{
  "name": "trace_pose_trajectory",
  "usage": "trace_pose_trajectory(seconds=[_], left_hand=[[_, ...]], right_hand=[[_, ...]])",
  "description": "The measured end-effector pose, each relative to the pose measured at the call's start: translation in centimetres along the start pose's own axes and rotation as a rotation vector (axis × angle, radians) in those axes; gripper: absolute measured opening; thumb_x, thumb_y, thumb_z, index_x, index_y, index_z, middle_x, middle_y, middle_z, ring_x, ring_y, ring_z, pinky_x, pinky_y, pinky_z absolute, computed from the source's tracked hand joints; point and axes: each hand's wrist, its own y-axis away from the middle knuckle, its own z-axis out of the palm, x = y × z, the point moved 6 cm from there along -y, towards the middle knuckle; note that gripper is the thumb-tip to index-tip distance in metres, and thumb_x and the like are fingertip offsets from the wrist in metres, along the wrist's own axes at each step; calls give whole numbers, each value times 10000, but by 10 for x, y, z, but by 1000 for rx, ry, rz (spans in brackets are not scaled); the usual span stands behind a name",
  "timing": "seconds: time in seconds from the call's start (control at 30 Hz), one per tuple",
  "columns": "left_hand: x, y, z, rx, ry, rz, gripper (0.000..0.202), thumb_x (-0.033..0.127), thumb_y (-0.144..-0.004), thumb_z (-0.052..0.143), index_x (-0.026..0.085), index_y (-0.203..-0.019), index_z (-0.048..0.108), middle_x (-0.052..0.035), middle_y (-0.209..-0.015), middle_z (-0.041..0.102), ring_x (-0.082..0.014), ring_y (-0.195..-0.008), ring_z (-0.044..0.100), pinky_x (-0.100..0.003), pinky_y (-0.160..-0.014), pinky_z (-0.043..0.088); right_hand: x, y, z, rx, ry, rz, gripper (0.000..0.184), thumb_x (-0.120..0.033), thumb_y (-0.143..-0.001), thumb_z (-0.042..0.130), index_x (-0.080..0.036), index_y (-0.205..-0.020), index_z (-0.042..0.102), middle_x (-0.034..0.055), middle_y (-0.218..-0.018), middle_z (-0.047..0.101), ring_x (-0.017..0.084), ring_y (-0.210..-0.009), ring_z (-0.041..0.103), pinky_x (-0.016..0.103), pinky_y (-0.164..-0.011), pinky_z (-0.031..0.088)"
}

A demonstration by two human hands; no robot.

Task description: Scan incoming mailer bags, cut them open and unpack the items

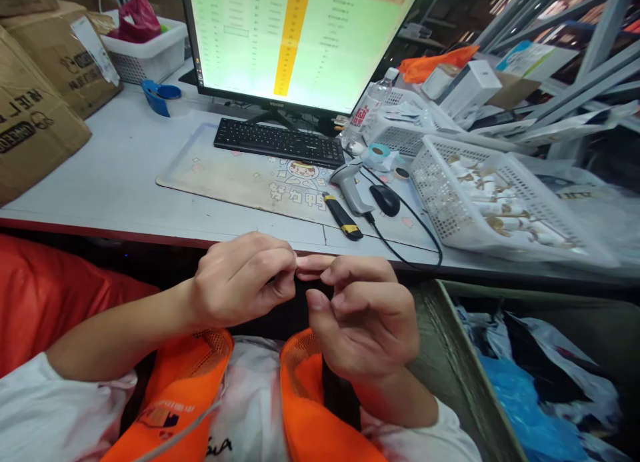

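Observation:
My left hand [240, 279] and my right hand [363, 315] meet in front of my chest, just below the desk's front edge [150, 232]. The left hand's fingers are curled and pinch at the fingertip of my right hand. My right hand's fingers are bent and loosely curled, its index finger stretched towards the left hand. Whether anything small sits between the fingertips I cannot make out. I wear an orange mesh vest [190, 382] over a white shirt.
On the desk lie a keyboard [277, 142], a monitor [300, 42], a desk mat [240, 179], a yellow-black utility knife [343, 217], a barcode scanner [350, 182], a mouse [385, 199] and white baskets [495, 202]. Cardboard boxes [35, 95] stand left. A bin with plastic bags [525, 375] is at the right.

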Motion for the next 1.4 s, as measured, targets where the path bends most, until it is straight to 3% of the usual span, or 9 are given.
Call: trace_pose_trajectory(seconds=[0.33,0.47,0.73,1.0,1.23,1.4], left_hand=[[3,3,-7,42,-80,146,98,118,-925,639,173,-1005,624,-57,-895,761,-150,-836,744,-227,-799,600],[1,3,-5,9,-109,135,82,142,-940,626,178,-1014,632,-52,-896,753,-157,-839,737,-245,-799,592],[-4,-4,-8,-32,105,-24,45,158,-940,618,186,-905,613,-29,-831,756,-120,-754,732,-204,-713,583],[-1,-2,-11,126,216,-63,75,142,-899,650,203,-917,609,-22,-815,761,-124,-731,738,-192,-700,595],[5,-5,-17,86,39,64,131,112,-881,674,204,-963,631,-25,-868,772,-138,-803,752,-205,-759,609],[9,-6,-18,57,-118,61,82,130,-903,650,189,-960,640,-27,-865,764,-142,-805,743,-218,-763,600]], right_hand=[[-6,-3,-3,-65,9,-38,379,58,-765,652,-244,-961,532,20,-976,576,244,-976,741,385,-725,692],[-6,-3,-2,-107,25,-37,388,62,-753,667,-244,-954,540,28,-990,589,266,-1020,736,395,-747,691],[-3,0,-1,-46,-102,-19,333,14,-787,662,-241,-953,526,23,-975,585,249,-980,739,411,-754,685],[-3,5,-1,-30,-129,-55,329,-15,-791,677,-244,-971,525,23,-1006,610,241,-1003,740,427,-816,683],[-11,3,-3,-119,-12,-84,370,46,-751,692,-238,-902,510,24,-1058,621,256,-1062,736,444,-875,676],[-12,3,-1,-214,129,-102,365,32,-758,721,-238,-880,509,32,-1061,645,282,-1126,717,426,-870,680]])
